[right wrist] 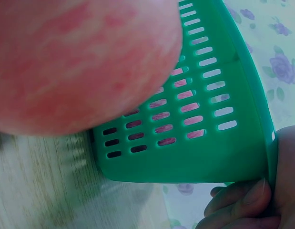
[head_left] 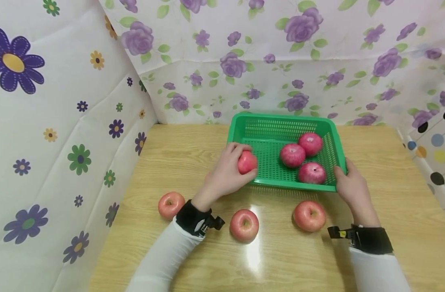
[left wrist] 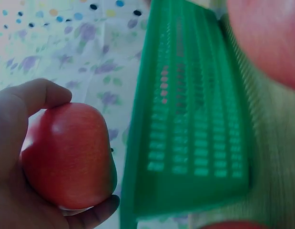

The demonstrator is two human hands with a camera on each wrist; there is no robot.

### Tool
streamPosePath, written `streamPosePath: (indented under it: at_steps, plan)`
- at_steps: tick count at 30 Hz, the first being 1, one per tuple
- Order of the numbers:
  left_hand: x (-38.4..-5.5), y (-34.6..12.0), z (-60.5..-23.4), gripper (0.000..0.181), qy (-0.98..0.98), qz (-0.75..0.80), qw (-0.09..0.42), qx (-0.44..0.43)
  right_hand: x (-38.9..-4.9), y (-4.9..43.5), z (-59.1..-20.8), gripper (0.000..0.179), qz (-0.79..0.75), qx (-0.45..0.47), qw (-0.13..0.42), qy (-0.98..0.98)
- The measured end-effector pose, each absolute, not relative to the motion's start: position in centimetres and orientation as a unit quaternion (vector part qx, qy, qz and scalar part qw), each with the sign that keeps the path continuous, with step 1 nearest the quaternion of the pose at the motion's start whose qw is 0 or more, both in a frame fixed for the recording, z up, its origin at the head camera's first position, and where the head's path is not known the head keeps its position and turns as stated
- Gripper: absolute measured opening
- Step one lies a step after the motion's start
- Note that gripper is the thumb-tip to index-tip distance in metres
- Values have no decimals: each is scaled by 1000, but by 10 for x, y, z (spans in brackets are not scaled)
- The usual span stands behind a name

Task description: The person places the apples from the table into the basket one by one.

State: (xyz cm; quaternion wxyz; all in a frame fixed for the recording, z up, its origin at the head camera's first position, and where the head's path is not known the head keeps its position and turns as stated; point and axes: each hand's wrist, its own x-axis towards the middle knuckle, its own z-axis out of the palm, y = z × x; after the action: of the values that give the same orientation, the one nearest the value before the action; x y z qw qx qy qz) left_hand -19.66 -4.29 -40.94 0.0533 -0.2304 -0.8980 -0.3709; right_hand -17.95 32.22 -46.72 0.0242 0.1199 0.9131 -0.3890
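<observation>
My left hand (head_left: 227,171) grips a red apple (head_left: 247,162) by the left end of a green plastic basket (head_left: 277,183). In the left wrist view, thumb and fingers curl round this apple (left wrist: 68,155), which is level with the basket's rim (left wrist: 137,119). At the basket's right end, my right hand (head_left: 354,188) pinches the rim, thumb on the inner side and fingers outside, as the right wrist view also shows (right wrist: 247,205). Inside the basket, toward its right, lie three darker red apples (head_left: 292,155).
Three lighter red apples stand on the wooden table in front of the basket: one at left (head_left: 170,206), one in the middle (head_left: 244,226) and one at right (head_left: 309,216). Flowered cloth (head_left: 222,89) hangs behind the table and along its left side.
</observation>
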Motion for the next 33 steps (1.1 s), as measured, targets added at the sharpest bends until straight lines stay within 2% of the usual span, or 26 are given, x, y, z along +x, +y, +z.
streamPosePath:
  at_steps: [7, 21, 33]
  plan:
    - [-204, -12, -412, 58, -907, -342, 15, -245, -179, 322, -464, 66, -391, 120, 21, 912]
    - [-219, 28, -425, 60, -923, -305, -25, -234, -182, 325, -467, 67, -383, 116, 25, 916]
    - [-222, 45, -437, 61, -929, -284, -82, -221, -180, 323, -464, 67, -380, 108, 27, 918]
